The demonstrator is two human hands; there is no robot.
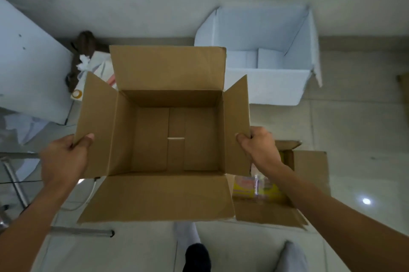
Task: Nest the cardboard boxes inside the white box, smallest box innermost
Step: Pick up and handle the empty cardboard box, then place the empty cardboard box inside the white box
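A large brown cardboard box (pixel 155 139) is held up in front of me, open side facing me, all flaps spread and nothing inside. My left hand (pixel 64 158) pinches its left flap at the near corner. My right hand (pixel 259 145) pinches the right flap the same way. The white box (pixel 272 81) stands open on the floor beyond and to the right, apart from the brown one. A smaller cardboard box (pixel 309 172) sits on the floor at the lower right under my right forearm, with yellow packets in it.
A white panel (pixel 31 66) leans at the left, with crumpled paper and bags (pixel 88 66) beside it. Metal frame legs (pixel 15 178) stand at the lower left. My legs and a dark shoe (pixel 197 256) show at the bottom on the tiled floor.
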